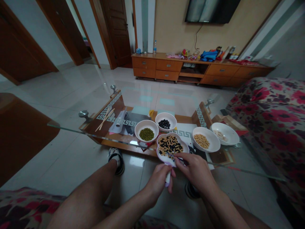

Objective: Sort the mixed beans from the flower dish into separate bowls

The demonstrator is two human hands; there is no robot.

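Observation:
My left hand (159, 178) is closed around the purple-and-white handle of a scalloped white dish (164, 159) at the near edge of the glass table. Soybeans and black beans (170, 144) lie mixed in the dish. My right hand (196, 168) reaches over the dish's near right side with its fingers pinched together; what they hold, if anything, is too small to make out. Behind the dish stand a white bowl of green mung beans (146, 134) and a white bowl of black beans (164, 124). To the right is a white bowl of soybeans (201, 141).
A white bowl with pale pieces (221, 135) sits at the far right. Several wooden chopsticks (104, 119) lie on the left of the glass table (78, 132). A floral sofa (274, 105) is at the right, and a long wooden cabinet (166, 66) stands by the far wall.

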